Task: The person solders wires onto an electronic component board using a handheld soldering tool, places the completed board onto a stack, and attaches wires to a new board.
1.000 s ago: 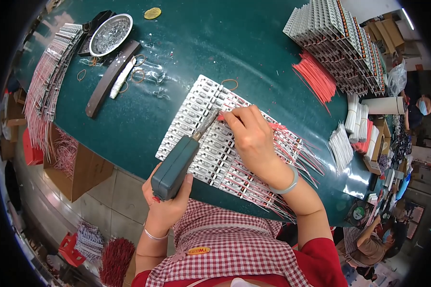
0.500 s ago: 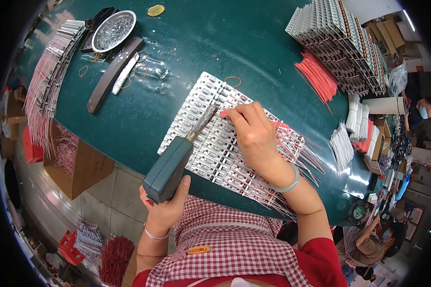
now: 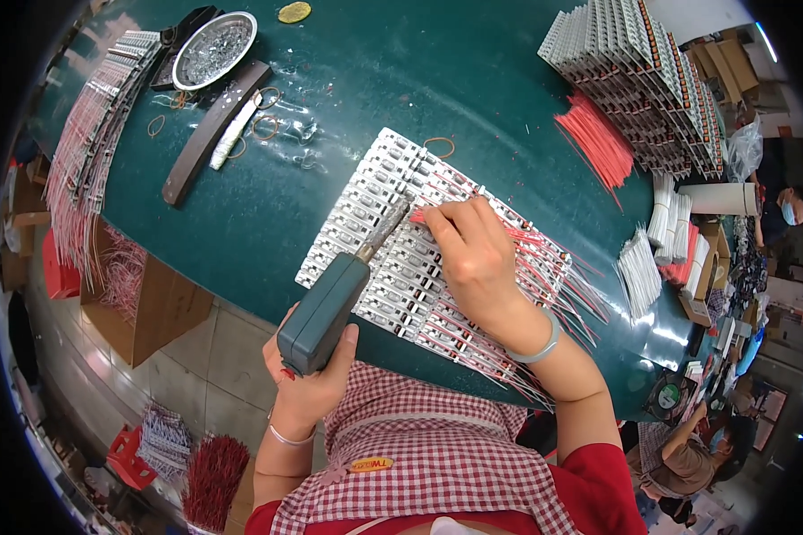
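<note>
My left hand (image 3: 317, 374) is wrapped round the dark green body of a soldering gun (image 3: 324, 312). Its metal tip reaches up and right over a white panel of small component boards (image 3: 348, 218) lying on the table. Close to that tip, my right hand (image 3: 473, 254) pinches the end of a thin red wire (image 3: 418, 216) against the panel. Many red and white wires (image 3: 544, 267) are attached along the panel's right side and trail off toward the right and the near edge. Part of the panel is hidden under my right hand.
Stacked panels (image 3: 633, 89) stand at the far right beside a bundle of red wires (image 3: 598, 138) and white wire bundles (image 3: 638, 272). At far left are a metal bowl (image 3: 215, 51), a dark curved bar (image 3: 214, 134) and wired panels (image 3: 98, 152). Co-workers sit at right.
The soldering gun in my left hand has shifted slightly right. My right hand stays almost in place, still pinching the red wire.
</note>
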Demonstrator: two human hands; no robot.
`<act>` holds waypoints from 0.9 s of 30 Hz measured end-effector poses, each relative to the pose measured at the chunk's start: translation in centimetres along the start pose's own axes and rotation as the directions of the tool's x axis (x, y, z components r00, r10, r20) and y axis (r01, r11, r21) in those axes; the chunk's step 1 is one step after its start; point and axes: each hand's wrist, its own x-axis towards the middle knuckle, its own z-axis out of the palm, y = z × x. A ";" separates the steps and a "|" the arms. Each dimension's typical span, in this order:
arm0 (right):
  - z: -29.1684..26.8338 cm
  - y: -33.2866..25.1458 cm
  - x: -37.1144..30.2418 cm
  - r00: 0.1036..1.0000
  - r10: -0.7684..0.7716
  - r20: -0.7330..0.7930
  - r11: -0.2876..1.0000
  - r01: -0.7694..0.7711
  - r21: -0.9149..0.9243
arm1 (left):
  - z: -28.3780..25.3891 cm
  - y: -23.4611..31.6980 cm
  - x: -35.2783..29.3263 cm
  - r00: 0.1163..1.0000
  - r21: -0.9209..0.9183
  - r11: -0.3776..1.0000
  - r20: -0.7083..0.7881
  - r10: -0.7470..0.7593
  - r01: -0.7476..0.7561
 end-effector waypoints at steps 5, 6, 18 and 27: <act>-0.1 0.0 0.0 1.000 -0.003 0.017 1.000 0.003 -0.001 | 0.0 0.3 0.1 1.000 0.023 1.000 0.022 0.005 -0.005; -0.1 0.0 0.0 1.000 -0.006 0.015 1.000 0.006 0.001 | 0.0 0.3 0.1 1.000 0.009 1.000 0.026 -0.017 0.017; -0.1 -0.3 0.3 0.999 -0.009 0.045 0.999 0.010 -0.030 | -0.2 0.7 -0.1 0.997 0.071 0.997 0.071 -0.026 0.021; -0.1 -0.4 0.1 0.999 -0.014 0.035 1.000 0.015 -0.028 | -0.5 0.0 -1.0 0.999 0.028 0.999 -0.032 0.022 -0.021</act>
